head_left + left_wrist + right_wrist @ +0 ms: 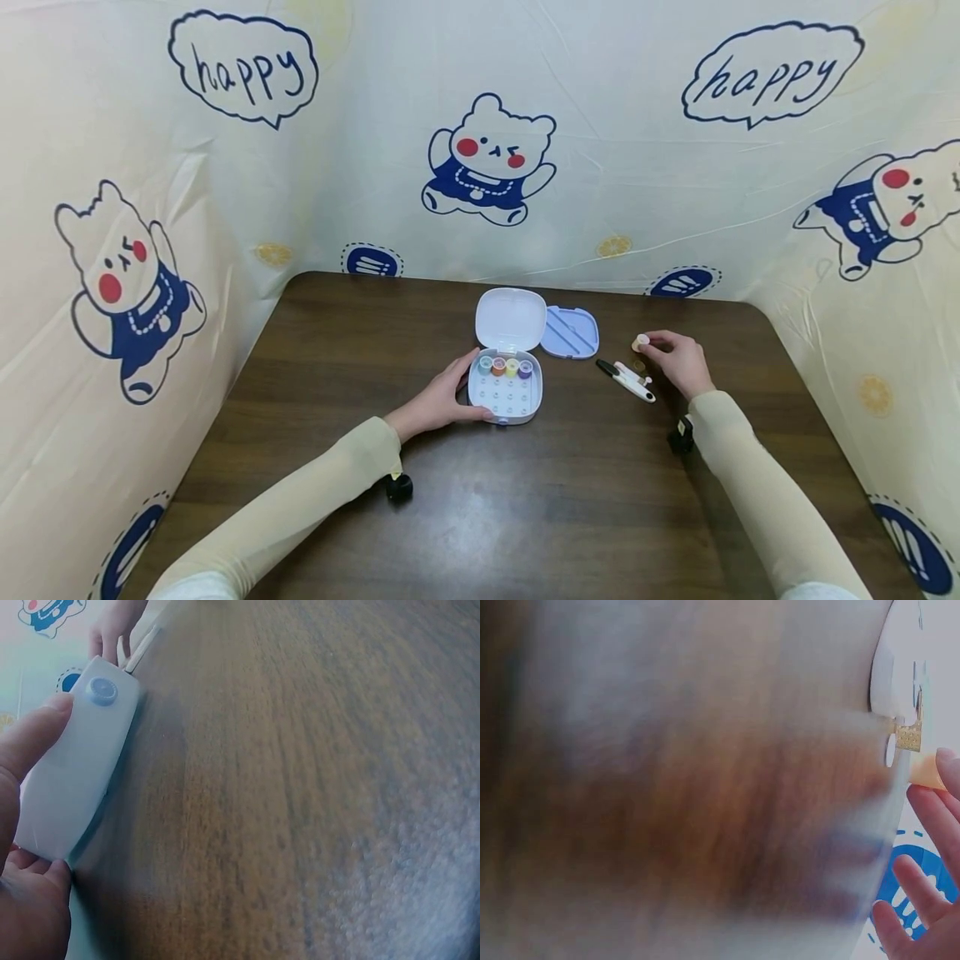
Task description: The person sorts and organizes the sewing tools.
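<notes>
My left hand (pixel 442 400) grips the left side of an open white sewing box (pixel 505 417), its thumb at the front corner. A row of several thread spools (pixel 498 367), teal, orange, yellow and purple, stands on pegs at the back of the box; bare pegs fill the rows in front. In the left wrist view the thumb lies by the box's round front button (pixel 103 691). Off to the right, my right hand (pixel 681 360) pinches a small pale-orange thread spool (pixel 640 342) between thumb and fingertips, above the table. A gold spool (pixel 639 366) is just below it.
White thread snips (pixel 633 382) with a black end lie left of the right hand, a small pink-white piece (pixel 647 381) by them. A lilac tray (pixel 572 333) lies beside the raised lid (pixel 512 319). Printed cloth (pixel 637 192) hangs behind the brown table (pixel 480 517).
</notes>
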A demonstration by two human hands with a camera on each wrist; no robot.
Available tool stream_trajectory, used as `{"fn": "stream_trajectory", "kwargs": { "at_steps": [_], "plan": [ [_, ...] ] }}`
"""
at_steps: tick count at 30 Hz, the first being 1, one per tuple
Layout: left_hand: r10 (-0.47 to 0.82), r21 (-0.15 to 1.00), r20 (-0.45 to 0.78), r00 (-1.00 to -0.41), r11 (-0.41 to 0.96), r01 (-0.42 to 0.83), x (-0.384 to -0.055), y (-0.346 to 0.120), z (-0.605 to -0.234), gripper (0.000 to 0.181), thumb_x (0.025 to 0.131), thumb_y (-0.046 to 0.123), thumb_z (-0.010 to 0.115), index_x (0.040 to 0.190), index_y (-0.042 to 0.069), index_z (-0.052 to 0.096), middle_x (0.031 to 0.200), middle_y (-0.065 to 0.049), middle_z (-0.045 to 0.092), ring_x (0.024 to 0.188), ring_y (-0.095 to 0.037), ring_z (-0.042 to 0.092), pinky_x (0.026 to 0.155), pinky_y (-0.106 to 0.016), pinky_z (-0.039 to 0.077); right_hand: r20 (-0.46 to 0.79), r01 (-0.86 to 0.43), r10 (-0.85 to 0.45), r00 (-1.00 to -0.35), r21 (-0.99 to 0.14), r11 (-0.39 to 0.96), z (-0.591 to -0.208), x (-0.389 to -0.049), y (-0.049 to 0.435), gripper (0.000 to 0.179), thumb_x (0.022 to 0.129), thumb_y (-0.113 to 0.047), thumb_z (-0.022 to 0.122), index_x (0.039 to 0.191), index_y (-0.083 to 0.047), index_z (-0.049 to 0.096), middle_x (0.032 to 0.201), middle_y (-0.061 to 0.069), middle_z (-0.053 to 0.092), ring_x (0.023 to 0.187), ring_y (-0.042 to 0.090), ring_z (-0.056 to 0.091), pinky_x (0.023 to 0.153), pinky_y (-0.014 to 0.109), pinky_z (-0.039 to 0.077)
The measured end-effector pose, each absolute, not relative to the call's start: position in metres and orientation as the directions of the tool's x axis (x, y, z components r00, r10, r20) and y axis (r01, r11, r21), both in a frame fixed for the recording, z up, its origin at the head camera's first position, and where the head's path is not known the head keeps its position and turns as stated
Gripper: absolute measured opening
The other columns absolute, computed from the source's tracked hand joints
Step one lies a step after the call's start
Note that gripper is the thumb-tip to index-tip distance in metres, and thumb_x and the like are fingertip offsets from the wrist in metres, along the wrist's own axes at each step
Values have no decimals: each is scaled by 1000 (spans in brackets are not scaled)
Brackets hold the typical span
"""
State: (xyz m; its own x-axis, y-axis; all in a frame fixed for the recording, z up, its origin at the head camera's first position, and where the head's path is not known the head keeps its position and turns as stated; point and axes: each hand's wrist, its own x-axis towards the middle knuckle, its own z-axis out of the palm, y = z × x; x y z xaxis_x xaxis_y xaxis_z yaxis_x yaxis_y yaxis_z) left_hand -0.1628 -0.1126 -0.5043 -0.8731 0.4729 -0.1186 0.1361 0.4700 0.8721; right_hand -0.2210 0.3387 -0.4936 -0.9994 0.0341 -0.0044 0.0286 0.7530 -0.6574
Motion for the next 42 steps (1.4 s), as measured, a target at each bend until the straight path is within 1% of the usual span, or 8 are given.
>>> {"fn": "stream_trajectory", "kwargs": {
  "at_steps": [4, 13, 19, 26, 31, 35, 38, 42],
  "plan": [
    [474, 876, -107, -874, 461, 143, -163, -113, -505, 113, 83, 30, 91, 167, 9, 18, 169, -17, 24, 154, -30, 31, 123, -44, 31, -13, 26, 24, -1000, -653, 757, -491, -219, 338, 41, 103, -33, 68, 130, -2, 70, 123, 23, 71, 114, 39, 64, 102, 57, 49],
    [471, 872, -115, -875, 470, 138, -162, -114, -505, 113, 84, 33, 90, 167, 10, 17, 169, -17, 24, 154, -31, 31, 123, -46, 31, -15, 5, -6, -1000, -640, 768, -479, -209, 332, 42, 102, -35, 69, 129, -2, 71, 123, 23, 71, 115, 41, 63, 101, 59, 48],
    [472, 871, -113, -874, 470, 142, -163, -113, -504, 112, 84, 31, 89, 167, 9, 17, 169, -18, 24, 154, -31, 32, 123, -46, 31, -9, -19, -32, -999, -642, 767, -476, -205, 326, 43, 102, -36, 70, 129, -3, 71, 125, 22, 70, 116, 39, 61, 101, 60, 48],
    [471, 867, -111, -875, 476, 146, -163, -113, -504, 112, 85, 32, 89, 167, 9, 17, 170, -17, 23, 154, -31, 30, 123, -45, 30, 77, -116, -87, -993, -622, 775, -474, -200, 318, 36, 100, -33, 73, 121, -4, 76, 124, 21, 70, 128, 42, 51, 109, 63, 38],
    [464, 867, -117, -878, 478, 137, -161, -113, -504, 112, 85, 31, 89, 167, 9, 17, 169, -17, 24, 154, -32, 31, 123, -47, 31, 57, -115, -102, -993, -626, 771, -469, -194, 309, 35, 100, -32, 73, 121, -4, 76, 127, 21, 67, 132, 41, 46, 105, 64, 40],
    [462, 870, -119, -879, 475, 132, -161, -113, -504, 111, 85, 31, 89, 167, 9, 17, 169, -17, 24, 154, -32, 32, 123, -47, 31, 48, -111, -103, -993, -624, 774, -466, -191, 301, 33, 98, -30, 75, 120, -6, 76, 130, 21, 64, 133, 42, 44, 106, 66, 40],
    [463, 871, -118, -879, 472, 132, -161, -113, -504, 111, 85, 31, 89, 167, 9, 17, 169, -17, 24, 153, -32, 32, 123, -47, 31, 61, -131, -119, -991, -613, 779, -464, -189, 296, 33, 97, -29, 77, 119, -5, 77, 132, 24, 63, 134, 44, 44, 107, 68, 39],
    [465, 869, -116, -878, 476, 137, -161, -113, -505, 112, 85, 32, 89, 167, 10, 17, 169, -17, 24, 154, -32, 32, 123, -47, 31, 88, -176, -154, -984, -601, 779, -462, -187, 289, 30, 96, -25, 78, 117, -4, 78, 131, 25, 64, 134, 44, 46, 108, 66, 41]
  ]
}}
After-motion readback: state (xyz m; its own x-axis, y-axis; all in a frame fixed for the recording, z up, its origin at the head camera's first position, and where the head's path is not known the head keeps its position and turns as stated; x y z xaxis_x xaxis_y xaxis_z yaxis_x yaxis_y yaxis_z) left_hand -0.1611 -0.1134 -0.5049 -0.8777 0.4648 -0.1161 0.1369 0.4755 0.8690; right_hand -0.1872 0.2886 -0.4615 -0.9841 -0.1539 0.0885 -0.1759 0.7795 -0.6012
